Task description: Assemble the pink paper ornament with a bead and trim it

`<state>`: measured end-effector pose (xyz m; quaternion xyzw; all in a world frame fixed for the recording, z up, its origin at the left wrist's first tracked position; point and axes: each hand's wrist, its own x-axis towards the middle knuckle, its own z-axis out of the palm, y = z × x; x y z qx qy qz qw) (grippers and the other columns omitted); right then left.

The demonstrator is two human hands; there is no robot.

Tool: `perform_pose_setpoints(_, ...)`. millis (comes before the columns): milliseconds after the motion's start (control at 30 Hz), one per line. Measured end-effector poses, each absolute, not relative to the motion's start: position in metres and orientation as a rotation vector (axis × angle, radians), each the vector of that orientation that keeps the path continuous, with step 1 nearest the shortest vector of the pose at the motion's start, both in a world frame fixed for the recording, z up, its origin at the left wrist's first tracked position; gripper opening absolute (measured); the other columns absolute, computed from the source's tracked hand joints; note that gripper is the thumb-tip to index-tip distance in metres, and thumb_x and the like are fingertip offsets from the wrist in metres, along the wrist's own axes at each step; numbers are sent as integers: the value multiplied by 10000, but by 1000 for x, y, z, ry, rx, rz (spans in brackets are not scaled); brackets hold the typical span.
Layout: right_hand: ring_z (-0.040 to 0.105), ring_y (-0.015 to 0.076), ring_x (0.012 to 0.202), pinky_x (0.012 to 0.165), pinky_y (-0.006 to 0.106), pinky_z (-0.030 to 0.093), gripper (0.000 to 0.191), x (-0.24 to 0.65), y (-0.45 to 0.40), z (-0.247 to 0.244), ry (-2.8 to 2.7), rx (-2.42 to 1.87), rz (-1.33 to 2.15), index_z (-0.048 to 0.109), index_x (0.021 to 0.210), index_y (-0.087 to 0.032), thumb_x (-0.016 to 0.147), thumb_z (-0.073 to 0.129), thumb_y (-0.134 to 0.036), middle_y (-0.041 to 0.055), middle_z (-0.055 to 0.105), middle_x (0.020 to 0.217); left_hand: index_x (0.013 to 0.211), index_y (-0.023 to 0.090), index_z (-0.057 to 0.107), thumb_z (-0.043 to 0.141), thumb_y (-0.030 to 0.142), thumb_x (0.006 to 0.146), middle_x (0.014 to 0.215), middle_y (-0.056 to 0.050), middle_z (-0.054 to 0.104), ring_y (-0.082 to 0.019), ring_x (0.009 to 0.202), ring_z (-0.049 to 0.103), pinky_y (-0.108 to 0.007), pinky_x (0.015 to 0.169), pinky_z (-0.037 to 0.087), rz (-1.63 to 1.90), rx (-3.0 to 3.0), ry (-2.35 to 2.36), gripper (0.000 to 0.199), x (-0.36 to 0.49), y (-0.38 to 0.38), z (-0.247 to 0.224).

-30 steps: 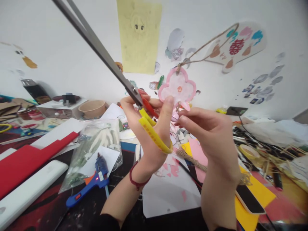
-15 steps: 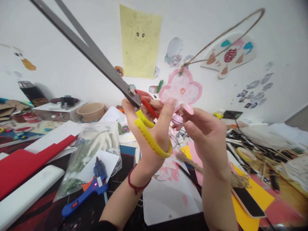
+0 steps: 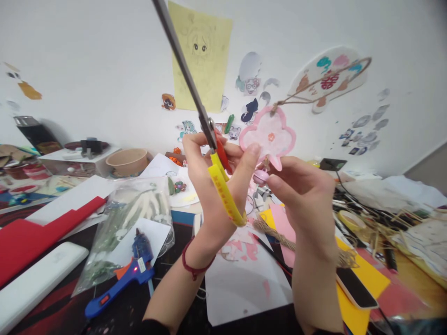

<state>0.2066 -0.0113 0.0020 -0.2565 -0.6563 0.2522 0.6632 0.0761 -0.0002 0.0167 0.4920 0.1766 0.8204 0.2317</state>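
My left hand [image 3: 220, 186] pinches the lower left petal of a pink-edged, flower-shaped pendant [image 3: 260, 132] between thumb and fingers. Hooked over that same hand is a pair of scissors [image 3: 220, 184] with yellow and red handles, blades pointing up. A twine loop [image 3: 324, 90] is knotted at the pendant's top and sticks out to the right. Below the pendant hangs a small pink bell [image 3: 260, 177]. My right hand [image 3: 303, 195] has its thumb and fingers closed at the bell and its short cord; the exact grip is partly hidden.
A blue glue gun [image 3: 122, 284] with a lit red light lies at the left, beside a plastic bag [image 3: 139, 200]. White paper [image 3: 247, 298] with pink scraps, a twine bundle [image 3: 279, 235] and a phone [image 3: 356, 288] lie below my hands. Close behind is the wall.
The scissors have swung from pointing far up-left to nearly upright as my left hand turned. The pendant has shifted slightly right and down, and its twine loop hangs lower.
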Motion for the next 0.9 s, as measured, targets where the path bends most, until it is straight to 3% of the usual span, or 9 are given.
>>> perform_pose_setpoints(200,709,126,855,783,241,606,441,204,-10,2,-1507,-647,632,749,1014,-283,656,940,-109,-31,733,995,961,259,398,802,127,836,681,87,560,-109,610,579,-282,636,521,2317,1302,421,444,84,-1,16)
perform_pose_setpoints(467,718,113,810,783,258,630,264,201,-14,0,-1456,-644,523,796,1078,-303,847,818,-177,-15,784,974,991,248,407,769,79,846,849,53,557,-72,648,564,-238,630,505,2363,1226,391,424,86,-3,15)
perform_pose_setpoints(700,750,118,735,738,267,662,182,200,-7,-2,-1430,-576,696,820,1015,-298,845,830,-236,-18,803,934,997,220,440,760,52,835,786,77,543,-60,597,566,-236,602,509,2421,1231,375,397,84,-4,18)
perform_pose_setpoints(900,735,115,740,701,227,641,385,189,-10,-5,-1361,-671,654,767,1065,-284,718,923,-223,-19,770,939,986,254,436,805,142,843,764,70,541,-108,625,601,-298,634,524,2457,1227,464,411,89,-1,13)
